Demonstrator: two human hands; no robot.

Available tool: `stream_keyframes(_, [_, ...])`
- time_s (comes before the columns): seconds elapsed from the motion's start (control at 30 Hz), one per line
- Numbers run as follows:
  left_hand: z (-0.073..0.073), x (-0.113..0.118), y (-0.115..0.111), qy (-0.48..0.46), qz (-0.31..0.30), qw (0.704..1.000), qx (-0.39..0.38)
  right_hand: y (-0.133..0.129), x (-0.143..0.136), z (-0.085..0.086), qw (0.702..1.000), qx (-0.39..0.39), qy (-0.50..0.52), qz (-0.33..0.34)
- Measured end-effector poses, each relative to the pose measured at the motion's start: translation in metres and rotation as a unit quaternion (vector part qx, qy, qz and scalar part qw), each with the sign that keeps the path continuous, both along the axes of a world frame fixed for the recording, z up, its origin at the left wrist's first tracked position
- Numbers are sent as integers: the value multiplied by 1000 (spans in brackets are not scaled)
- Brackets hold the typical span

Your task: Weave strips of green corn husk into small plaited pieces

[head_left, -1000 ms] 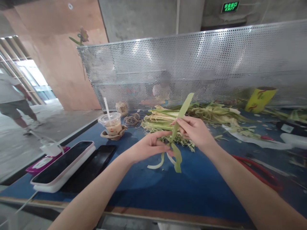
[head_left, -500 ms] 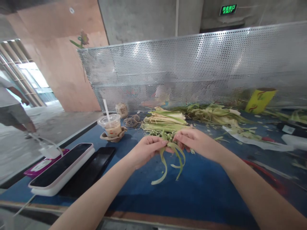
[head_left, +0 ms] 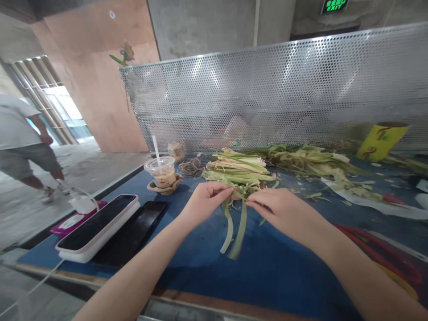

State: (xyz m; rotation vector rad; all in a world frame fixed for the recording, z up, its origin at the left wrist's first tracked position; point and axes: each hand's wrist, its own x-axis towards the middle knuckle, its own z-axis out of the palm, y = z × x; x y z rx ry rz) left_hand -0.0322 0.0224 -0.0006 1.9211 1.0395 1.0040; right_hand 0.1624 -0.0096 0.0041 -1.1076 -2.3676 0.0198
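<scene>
Pale green leaf strips (head_left: 239, 234) hang down between my two hands over the blue table. My left hand (head_left: 207, 200) pinches them near their top with thumb and forefinger. Close beside it on the right, my right hand (head_left: 279, 204) is closed at the fingertips on a strip at the same spot. A small knotted green bunch (head_left: 245, 191) shows between the hands, partly covered by the fingers. Just behind lies a stack of pale green stalks (head_left: 236, 167).
A drink cup (head_left: 162, 171) in a cardboard holder, twine (head_left: 190, 166) and phones (head_left: 100, 223) lie left. Loose husks (head_left: 307, 160), a yellow roll (head_left: 381, 141) and red-handled tools (head_left: 377, 247) are right. A perforated metal screen (head_left: 214, 98) stands behind; a person (head_left: 25, 138) is far left.
The view has shifted, so most things appear further right. My right hand has turned, fingertips now pinching lower by the strips. The strips hang straighter. The person at the left shows more fully.
</scene>
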Motion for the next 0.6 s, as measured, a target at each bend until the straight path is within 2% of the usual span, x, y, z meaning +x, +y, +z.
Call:
stream_keyframes(0.1, [1, -1, -2, 27, -45, 999, -9, 2, 5, 5, 997, -49, 61, -11])
stream_keyframes(0.23, [1, 1, -8, 37, -141, 985, -91, 10, 13, 8, 993, -51, 104, -35])
stream_keyframes(0.3, [1, 1, -10, 40, -155, 980, -116, 13, 15, 8, 992, -84, 92, -27])
stream_keyframes(0.37, [0, 1, -11, 49, -150, 980, -125, 14, 16, 9, 985, -148, 88, -15])
stream_keyframes(0.47, [-1, 1, -10, 62, -147, 979, -129, 14, 16, 11, 959, -257, 120, 8])
stream_keyframes(0.6, [-1, 0, -10, 71, -175, 973, -131, 18, 22, 11, 902, -389, 181, 47])
